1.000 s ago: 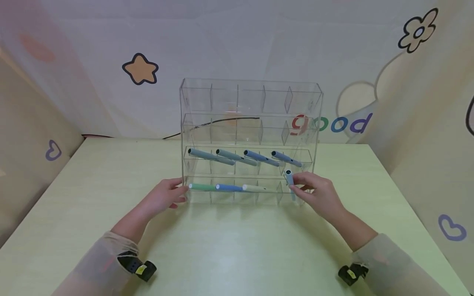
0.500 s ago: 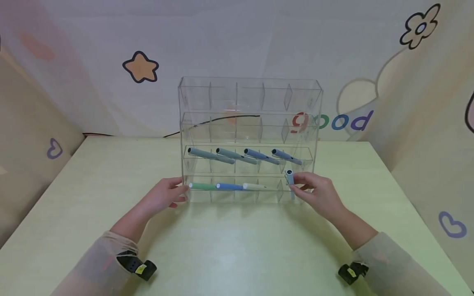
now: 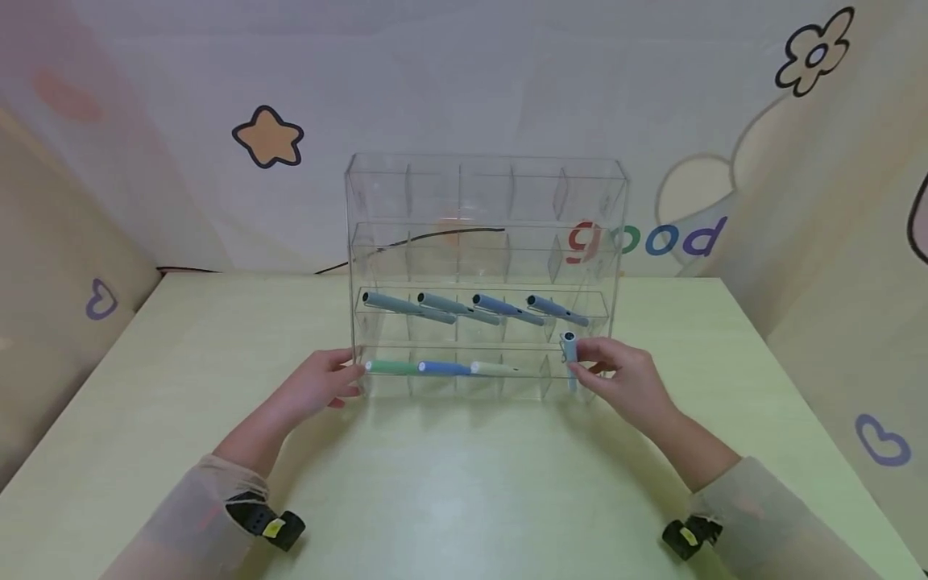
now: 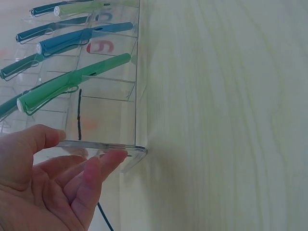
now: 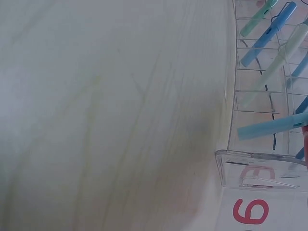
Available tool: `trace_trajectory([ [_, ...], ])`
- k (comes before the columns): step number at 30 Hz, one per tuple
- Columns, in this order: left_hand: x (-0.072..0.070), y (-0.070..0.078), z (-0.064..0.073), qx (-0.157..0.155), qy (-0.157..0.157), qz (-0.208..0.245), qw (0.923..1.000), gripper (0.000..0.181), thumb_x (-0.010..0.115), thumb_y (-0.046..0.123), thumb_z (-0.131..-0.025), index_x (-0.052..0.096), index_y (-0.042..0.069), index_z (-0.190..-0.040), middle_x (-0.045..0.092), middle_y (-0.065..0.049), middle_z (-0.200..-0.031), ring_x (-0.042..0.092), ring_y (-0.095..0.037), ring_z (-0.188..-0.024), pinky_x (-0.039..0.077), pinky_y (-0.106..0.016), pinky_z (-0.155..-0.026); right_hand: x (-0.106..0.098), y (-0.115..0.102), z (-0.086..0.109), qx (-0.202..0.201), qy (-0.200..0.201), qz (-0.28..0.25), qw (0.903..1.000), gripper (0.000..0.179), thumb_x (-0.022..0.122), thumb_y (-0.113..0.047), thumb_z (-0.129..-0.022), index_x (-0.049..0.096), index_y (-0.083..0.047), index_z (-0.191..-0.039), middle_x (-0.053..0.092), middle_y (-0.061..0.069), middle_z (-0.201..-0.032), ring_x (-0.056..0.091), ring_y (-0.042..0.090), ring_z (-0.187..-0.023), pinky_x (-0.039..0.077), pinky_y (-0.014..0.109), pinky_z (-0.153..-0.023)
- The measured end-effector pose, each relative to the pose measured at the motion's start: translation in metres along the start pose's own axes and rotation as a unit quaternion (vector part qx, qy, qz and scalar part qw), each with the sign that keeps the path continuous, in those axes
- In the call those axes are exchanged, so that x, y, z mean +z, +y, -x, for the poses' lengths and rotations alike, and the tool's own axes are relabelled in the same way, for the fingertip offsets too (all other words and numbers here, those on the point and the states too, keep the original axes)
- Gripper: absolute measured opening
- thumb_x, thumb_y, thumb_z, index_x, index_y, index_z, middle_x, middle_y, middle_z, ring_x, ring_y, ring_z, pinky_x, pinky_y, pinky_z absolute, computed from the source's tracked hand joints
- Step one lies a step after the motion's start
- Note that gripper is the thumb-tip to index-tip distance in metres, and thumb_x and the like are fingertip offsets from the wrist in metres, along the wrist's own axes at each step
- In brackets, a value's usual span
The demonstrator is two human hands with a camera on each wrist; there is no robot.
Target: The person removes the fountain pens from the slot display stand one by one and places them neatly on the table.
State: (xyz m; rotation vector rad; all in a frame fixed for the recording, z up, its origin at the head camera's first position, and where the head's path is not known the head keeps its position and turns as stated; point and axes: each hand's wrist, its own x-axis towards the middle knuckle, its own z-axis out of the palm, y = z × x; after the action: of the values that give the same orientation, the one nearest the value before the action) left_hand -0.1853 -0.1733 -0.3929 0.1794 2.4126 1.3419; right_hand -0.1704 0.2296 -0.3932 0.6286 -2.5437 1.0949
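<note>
A clear acrylic pen rack (image 3: 486, 166) with several tiers stands upright on the table. My left hand (image 3: 326, 379) grips its left side panel near the bottom, thumb on one face and fingers on the other in the left wrist view. At the rack's lower right, my right hand (image 3: 623, 374) pinches a light blue pen (image 3: 569, 346) between thumb and fingers. The pen's far part reaches over the rightmost slot of the bottom tier. That tier also bears a green pen (image 3: 391, 367), a blue pen (image 3: 444, 368) and a pale green pen (image 3: 495, 370).
On the tier above lie several blue and grey-blue pens, one at the far left (image 3: 409, 306) and one at the right (image 3: 557, 310). Behind the rack hangs a printed cloth backdrop (image 3: 471, 89). The pale wooden table (image 3: 449, 491) spreads in front.
The near end of the light blue pen has swung slightly right, so it points straighter into the rack. My left hand keeps its hold; the head view has shifted slightly.
</note>
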Motion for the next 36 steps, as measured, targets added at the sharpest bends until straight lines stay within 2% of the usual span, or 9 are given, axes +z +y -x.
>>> trace_trajectory([
  [7,-0.001,-0.004,0.005,0.000,-0.006,0.003,1.0000,0.053,0.047,0.028,-0.098,0.038,-0.002,-0.140,0.053,-0.026,-0.126,0.063,-0.030,-0.101,0.053,-0.037,-0.075,0.001,-0.002,0.000,-0.015,0.006,0.001,0.9999,0.024,0.073,0.003,-0.077,0.067,-0.001,-0.100,0.070,0.007,-0.091,0.065,0.015,-0.078,0.052,0.019,-0.065],
  [13,0.000,-0.003,0.007,0.002,-0.004,0.011,0.9999,0.054,0.048,0.030,-0.098,0.037,-0.001,-0.141,0.053,-0.025,-0.126,0.061,-0.031,-0.103,0.052,-0.038,-0.077,0.001,-0.002,0.000,-0.010,0.011,0.000,0.9999,0.024,0.072,0.005,-0.076,0.067,0.000,-0.100,0.070,0.009,-0.091,0.066,0.019,-0.079,0.052,0.019,-0.066],
  [27,0.000,-0.009,0.002,-0.001,-0.006,0.010,0.9999,0.054,0.048,0.032,-0.097,0.039,0.002,-0.140,0.053,-0.024,-0.128,0.061,-0.030,-0.104,0.052,-0.038,-0.077,-0.005,-0.004,-0.001,0.013,0.022,-0.017,0.9995,0.023,0.070,0.004,-0.079,0.066,0.002,-0.102,0.070,0.011,-0.091,0.064,0.006,-0.081,0.050,0.015,-0.068],
  [36,0.000,-0.007,0.001,0.002,-0.007,0.011,0.9999,0.055,0.048,0.032,-0.097,0.038,0.000,-0.141,0.052,-0.026,-0.127,0.061,-0.031,-0.103,0.052,-0.038,-0.076,-0.009,-0.005,-0.004,-0.010,0.043,-0.015,0.9989,0.024,0.071,0.008,-0.076,0.066,0.003,-0.099,0.070,0.010,-0.089,0.061,-0.003,-0.081,0.050,0.013,-0.068],
])
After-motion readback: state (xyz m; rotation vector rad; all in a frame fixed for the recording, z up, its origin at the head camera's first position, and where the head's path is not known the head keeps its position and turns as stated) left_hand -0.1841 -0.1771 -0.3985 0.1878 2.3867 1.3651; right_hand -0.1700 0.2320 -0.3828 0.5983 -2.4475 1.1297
